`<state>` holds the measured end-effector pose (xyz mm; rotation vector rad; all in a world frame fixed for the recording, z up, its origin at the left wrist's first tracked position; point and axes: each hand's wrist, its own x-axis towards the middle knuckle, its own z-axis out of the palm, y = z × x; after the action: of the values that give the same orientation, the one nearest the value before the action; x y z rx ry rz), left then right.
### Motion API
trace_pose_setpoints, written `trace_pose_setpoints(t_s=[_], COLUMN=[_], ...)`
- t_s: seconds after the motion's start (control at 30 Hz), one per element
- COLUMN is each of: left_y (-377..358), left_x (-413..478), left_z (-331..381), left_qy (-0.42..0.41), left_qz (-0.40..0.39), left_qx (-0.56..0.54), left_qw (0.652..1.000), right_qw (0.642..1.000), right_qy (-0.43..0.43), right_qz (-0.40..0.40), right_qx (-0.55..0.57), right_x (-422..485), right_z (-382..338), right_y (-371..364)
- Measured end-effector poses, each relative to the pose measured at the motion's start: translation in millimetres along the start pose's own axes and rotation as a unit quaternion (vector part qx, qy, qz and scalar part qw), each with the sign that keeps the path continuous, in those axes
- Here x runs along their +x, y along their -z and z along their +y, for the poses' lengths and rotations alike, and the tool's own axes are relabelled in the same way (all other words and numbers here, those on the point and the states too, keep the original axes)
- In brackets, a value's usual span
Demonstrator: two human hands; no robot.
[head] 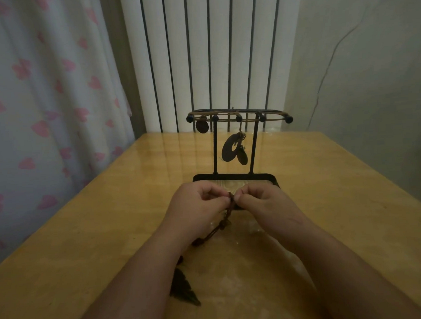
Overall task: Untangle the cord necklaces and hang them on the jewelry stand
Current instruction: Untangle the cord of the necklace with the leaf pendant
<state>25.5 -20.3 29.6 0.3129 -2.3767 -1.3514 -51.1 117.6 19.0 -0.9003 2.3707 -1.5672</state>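
L hand [197, 203] & R hand [264, 202] both pinch thin brown cord necklace [221, 226] btwn them, tail running back under L; black metal jewelry stand [214, 147] dead ahead.

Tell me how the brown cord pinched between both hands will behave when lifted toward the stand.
Probably floppy: the brown cord droops slack below the left hand and right hand. The dark leaf pendant, if attached, may swing as dead weight. Its knots could snag on the jewelry stand pegs.
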Motion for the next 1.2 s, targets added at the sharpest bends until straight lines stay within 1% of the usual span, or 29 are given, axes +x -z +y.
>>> trace_pose_setpoints(t_s=[0.2,0.43,0.6,0.77,0.97,1.1,1.2], left_y=[0,1,4,5,5,1,0], left_x=[0,1,2,4,5,5,5], left_z=[-3,-4,-5,-7,-11,-9,-8], left_qy=[-0.057,-0.059,-0.045,-0.025,-0.005,-0.011,-0.019], left_qz=[0.01,0.006,0.008,-0.005,-0.016,-0.016,-0.026], left_qx=[0.069,0.054,0.009,-0.005,-0.041,-0.029,-0.008], left_qw=[0.996,0.997,0.999,1.0,0.999,0.999,0.999], right_qw=[1.0,1.0,0.997,0.986,0.975,0.974,0.968], right_qy=[0.009,0.013,0.053,0.087,0.11,0.117,0.12], right_qz=[-0.019,-0.011,0.017,0.027,0.033,0.051,0.06], right_qx=[0.006,0.01,-0.06,-0.142,-0.19,-0.189,-0.212], right_x=[1,2,0,0,-1,-1,-1], right_z=[1,3,3,0,-3,-3,-3], right_y=[1,1,0,0,-1,-2,-2])
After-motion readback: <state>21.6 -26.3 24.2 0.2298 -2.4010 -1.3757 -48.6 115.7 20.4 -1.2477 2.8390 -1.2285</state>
